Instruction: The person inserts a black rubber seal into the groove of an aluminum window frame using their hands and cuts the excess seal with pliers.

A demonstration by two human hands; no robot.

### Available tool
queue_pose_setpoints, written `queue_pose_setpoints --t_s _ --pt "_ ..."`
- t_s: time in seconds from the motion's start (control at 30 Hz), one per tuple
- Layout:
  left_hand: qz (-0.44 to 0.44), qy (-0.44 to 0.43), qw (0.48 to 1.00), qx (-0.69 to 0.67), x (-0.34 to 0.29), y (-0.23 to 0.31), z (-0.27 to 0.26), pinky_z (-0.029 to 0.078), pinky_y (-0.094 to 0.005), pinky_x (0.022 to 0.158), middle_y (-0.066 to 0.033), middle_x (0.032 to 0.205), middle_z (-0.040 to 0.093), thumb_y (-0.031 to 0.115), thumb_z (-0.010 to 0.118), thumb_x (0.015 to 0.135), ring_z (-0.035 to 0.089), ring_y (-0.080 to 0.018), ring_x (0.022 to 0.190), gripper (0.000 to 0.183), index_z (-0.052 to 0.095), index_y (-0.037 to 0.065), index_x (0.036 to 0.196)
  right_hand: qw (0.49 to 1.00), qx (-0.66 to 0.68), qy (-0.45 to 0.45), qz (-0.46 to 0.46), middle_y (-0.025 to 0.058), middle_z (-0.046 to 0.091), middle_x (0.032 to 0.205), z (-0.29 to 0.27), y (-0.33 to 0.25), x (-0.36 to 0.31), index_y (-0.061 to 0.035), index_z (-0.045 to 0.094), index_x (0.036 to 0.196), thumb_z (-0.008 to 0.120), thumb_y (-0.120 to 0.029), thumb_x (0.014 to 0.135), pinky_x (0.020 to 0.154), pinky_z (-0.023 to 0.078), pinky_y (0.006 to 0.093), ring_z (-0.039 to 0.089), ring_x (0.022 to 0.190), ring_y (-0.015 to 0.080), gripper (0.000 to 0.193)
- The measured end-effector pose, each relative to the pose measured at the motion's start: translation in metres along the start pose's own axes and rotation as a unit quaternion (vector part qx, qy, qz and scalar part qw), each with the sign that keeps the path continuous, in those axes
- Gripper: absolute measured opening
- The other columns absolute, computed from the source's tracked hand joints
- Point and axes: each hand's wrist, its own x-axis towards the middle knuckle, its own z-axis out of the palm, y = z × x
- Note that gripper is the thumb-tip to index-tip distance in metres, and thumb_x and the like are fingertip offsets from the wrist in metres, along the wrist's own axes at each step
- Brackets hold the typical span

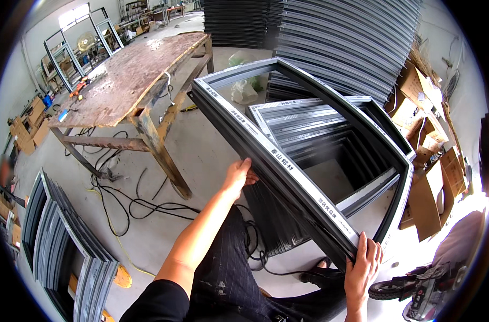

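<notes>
A large dark window frame [279, 153] with pale printed film on its face spans the area in front of me, tilted. My left hand [240, 176] is closed on its near side edge, fingers curled round the profile. Toward its nearest corner, my right hand [364, 264] grips the same frame, with fingers over the top face and thumb at the side. Seen through its opening is a stack of similar frames [303, 124], lying underneath and beyond it. Whether the held frame rests on that stack, I cannot tell.
A worn workbench [142, 61] stands at the left, with black cables [134, 201] on the floor beside it. More stacked frames [67, 231] lie lower left. Tall piles of profiles [346, 40] rise behind; cardboard boxes [429, 198] and a wheeled vehicle [427, 292] are at right.
</notes>
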Motion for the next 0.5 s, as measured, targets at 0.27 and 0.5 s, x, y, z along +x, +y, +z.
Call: queue_pose_setpoints --t_s 0.27,0.5 --pt "-0.031 0.000 0.999 -0.038 -0.005 0.011 0.014 0.054 -0.0298 0.062 -0.0085 0.075 0.063 0.042 0.055 0.096 0.065 -0.0187 0.067 0.040 0.058 0.003 0.096 0.957 0.273 -0.101 0.006 0.0171 0.066 0.092 -0.053 0.030 -0.058 -0.0037 0.067 0.106 0.072 -0.007 0.081 0.075 0.050 0.0365 0.063 0.083 0.0282 0.026" --pt "-0.012 0.048 0.999 -0.015 0.001 -0.004 0.014 0.052 -0.0278 0.059 -0.0088 0.073 0.062 0.041 0.053 0.097 0.063 -0.0166 0.064 0.038 0.056 0.002 0.096 0.983 0.168 -0.016 0.076 0.0095 0.061 0.084 -0.102 0.120 -0.073 0.0009 0.066 0.097 0.064 0.005 0.076 0.064 0.046 0.0288 0.058 0.076 0.0200 0.021"
